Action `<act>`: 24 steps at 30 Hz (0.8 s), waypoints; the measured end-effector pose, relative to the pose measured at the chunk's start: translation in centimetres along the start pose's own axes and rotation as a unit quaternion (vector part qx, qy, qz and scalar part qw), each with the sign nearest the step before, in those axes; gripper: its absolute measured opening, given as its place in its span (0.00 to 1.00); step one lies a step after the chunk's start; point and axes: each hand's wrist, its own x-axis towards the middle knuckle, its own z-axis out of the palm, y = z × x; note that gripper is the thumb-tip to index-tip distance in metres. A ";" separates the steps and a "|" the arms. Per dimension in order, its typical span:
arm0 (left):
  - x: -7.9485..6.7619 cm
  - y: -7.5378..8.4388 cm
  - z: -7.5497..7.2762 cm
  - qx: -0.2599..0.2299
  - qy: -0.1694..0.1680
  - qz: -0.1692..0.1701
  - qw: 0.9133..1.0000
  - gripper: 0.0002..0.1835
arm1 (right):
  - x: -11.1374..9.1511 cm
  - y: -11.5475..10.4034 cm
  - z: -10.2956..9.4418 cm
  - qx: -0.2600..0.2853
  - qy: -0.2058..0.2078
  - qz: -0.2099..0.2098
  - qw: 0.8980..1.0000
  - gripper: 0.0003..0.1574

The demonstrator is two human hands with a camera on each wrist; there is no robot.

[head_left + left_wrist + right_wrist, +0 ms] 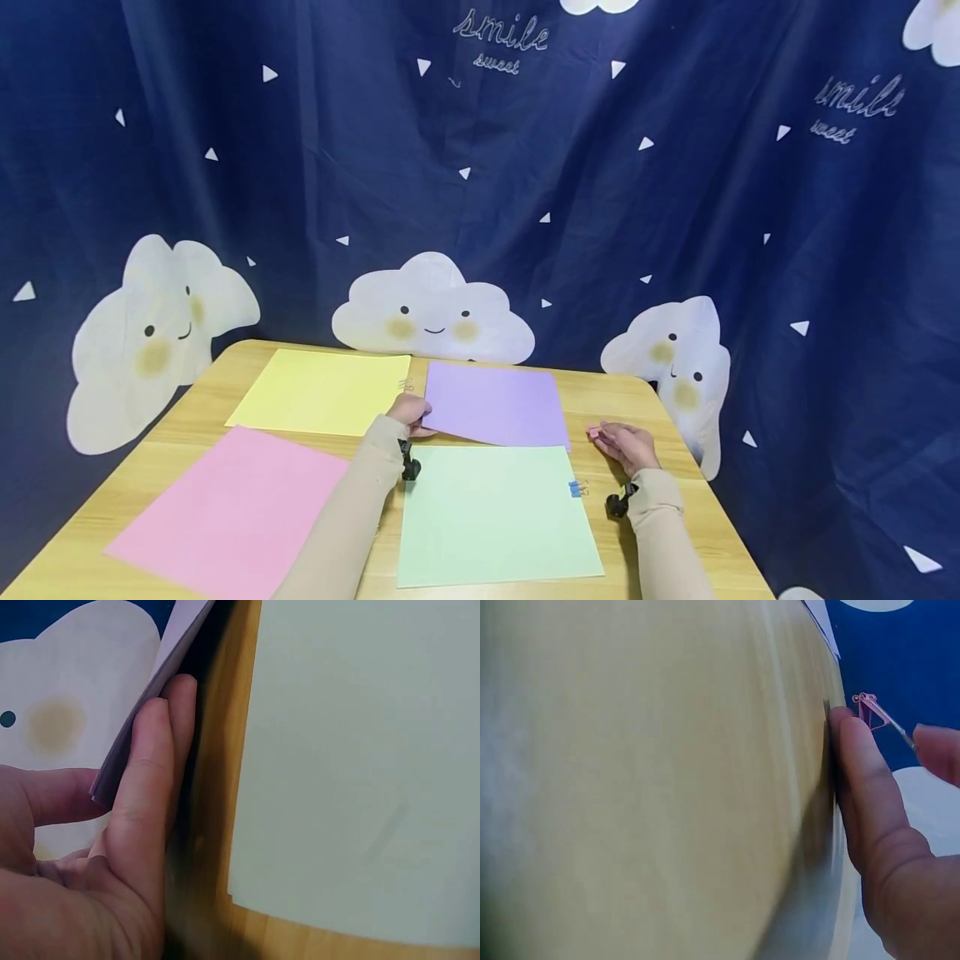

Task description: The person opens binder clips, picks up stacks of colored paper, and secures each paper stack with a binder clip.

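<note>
My left hand pinches the near left corner of the purple paper, thumb on one face and fingers on the other. In the left wrist view that corner of the purple paper tilts up off the table and shows more than one layer at its edge. Right of the purple paper, my right hand holds a small pink binder clip by its handle, low over the table. In the right wrist view the pink binder clip shows between the thumb and fingertips, apart from any paper.
Light green paper lies in front, with a blue binder clip on its right edge. Yellow paper at the back left carries a clip on its right edge. Pink paper lies at the front left. A dark blue curtain hangs behind the wooden table.
</note>
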 end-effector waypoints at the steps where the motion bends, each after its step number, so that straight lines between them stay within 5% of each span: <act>1: 0.0 0.0 0.0 0.004 0.000 -0.002 1.000 0.09 | 0.0 0.0 0.1 -0.003 0.000 -0.001 1.000 0.32; 16: 0.6 -0.7 -0.4 -0.003 -0.010 -0.001 1.000 0.08 | -0.3 -0.3 1.2 -0.062 0.021 0.005 0.998 0.26; 24: 0.6 -0.9 -0.5 -0.012 -0.025 0.004 1.000 0.18 | -0.6 -0.5 1.2 -0.050 0.020 0.015 0.998 0.28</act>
